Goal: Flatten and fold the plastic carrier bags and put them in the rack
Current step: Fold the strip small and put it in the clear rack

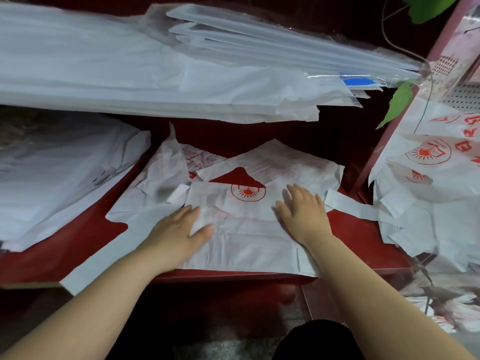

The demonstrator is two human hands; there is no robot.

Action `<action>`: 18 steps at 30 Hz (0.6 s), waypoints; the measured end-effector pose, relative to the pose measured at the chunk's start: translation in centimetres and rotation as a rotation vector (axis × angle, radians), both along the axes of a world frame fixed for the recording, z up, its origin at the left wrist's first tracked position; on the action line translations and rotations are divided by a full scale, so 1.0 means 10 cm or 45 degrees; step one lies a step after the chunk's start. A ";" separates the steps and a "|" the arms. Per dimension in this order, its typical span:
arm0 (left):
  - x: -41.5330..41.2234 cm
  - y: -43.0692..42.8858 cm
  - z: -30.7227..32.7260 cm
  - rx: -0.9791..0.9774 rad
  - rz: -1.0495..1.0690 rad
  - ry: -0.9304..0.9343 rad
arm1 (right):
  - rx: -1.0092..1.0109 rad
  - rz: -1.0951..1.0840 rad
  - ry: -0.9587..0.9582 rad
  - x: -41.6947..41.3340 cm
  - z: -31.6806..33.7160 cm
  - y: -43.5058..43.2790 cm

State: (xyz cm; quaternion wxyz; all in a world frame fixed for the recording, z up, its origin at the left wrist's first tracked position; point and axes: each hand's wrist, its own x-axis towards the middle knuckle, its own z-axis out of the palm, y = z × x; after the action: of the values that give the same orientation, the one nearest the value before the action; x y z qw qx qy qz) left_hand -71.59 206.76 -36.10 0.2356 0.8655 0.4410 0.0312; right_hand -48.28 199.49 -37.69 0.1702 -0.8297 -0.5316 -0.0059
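Note:
A white plastic carrier bag (244, 237) with a round red logo lies flat on the red rack shelf (85, 242), on top of other white bags. My left hand (179, 229) presses flat on the bag's left part, fingers straight. On its right part my right hand (304, 211) presses, palm down with fingers spread. One bag handle strip (355, 206) trails off to the right.
A stack of white bags (130, 74) fills the shelf above, part of it wrapped in clear film. More white bags (52, 172) lie at the left. At the right, printed bags (428, 178) hang over the rack's side. Green leaves (397, 105) hang nearby.

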 end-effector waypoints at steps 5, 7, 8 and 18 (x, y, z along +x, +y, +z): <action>-0.29 -0.40 0.03 0.003 -0.221 0.040 | 0.298 0.204 0.217 -0.10 0.09 -0.44; -0.31 -0.45 -0.01 0.103 -0.275 0.090 | 0.279 0.431 0.184 -0.14 0.06 -0.67; -0.31 -0.49 -0.01 0.136 -0.284 0.088 | 0.257 0.524 0.141 -0.14 0.03 -0.78; -0.36 -0.51 -0.45 0.580 -0.383 -0.333 | 0.303 0.501 -0.238 0.15 -0.30 -1.23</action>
State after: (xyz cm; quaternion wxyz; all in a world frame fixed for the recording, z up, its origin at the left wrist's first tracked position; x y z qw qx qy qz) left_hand -75.21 201.69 -40.56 0.0922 0.9404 0.2554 0.2050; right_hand -46.82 187.18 -40.71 0.2146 -0.6801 -0.6920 -0.1121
